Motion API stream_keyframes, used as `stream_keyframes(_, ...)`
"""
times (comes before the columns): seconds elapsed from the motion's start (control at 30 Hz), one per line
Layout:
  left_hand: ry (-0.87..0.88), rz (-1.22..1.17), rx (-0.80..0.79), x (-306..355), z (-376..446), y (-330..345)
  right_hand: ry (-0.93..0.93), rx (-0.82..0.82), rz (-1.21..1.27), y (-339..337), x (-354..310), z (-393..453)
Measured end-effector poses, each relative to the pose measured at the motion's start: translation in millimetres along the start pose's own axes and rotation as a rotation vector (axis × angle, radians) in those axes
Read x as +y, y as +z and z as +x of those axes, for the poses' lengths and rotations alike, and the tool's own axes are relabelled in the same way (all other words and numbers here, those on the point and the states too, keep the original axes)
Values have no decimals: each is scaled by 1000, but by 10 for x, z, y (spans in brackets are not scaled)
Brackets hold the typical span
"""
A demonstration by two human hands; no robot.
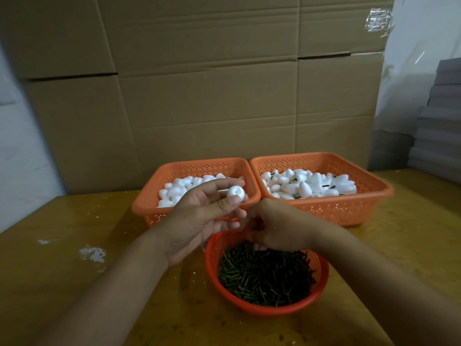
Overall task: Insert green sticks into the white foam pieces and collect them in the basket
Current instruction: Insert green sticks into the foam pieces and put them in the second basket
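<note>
Left hand (pixel 199 218) pinching foam piece (pixel 235 193), right hand (pixel 274 228) over sticks (pixel 267 278)

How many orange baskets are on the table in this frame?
3. The left rectangular basket holds plain foam pieces, the right rectangular basket beside it holds foam pieces with green sticks, and the round basket of sticks sits nearest the person.

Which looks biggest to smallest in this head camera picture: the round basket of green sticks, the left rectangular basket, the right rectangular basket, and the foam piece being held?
1. Right rectangular basket and left rectangular basket: look alike; hands hide part of the left, so unranked.
2. Round basket of green sticks: nearer the camera, so possibly flattered.
3. Foam piece, pinched in the left hand.
</note>
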State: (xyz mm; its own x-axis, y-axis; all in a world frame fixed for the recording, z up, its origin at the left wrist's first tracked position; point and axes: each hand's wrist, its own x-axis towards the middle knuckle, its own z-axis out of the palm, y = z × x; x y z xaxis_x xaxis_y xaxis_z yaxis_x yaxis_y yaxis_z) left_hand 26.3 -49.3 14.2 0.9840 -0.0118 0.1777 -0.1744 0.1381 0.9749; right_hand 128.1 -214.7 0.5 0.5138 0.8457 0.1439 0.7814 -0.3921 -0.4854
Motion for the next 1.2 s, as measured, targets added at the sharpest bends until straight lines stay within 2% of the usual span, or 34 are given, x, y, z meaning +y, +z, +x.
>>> stream_keyframes(0.2,-3,8,12,3,-11,-10,-18,40,-52,15,15,-13)
stream_keyframes(0.6,-10,-10,1,2,-5,-14,13,-100,-143,46,44,-19)
stream_keyframes(0.93,-5,8,-16,-47,25,-56,69,-50,-118,49,7,-12)
stream_keyframes(1.1,3,15,-13,-63,38,-59,59,87,-29,38,0,-6)
stream_keyframes(1.2,-16,15,-9,-56,34,-54,89,115,48,6,21,-1)
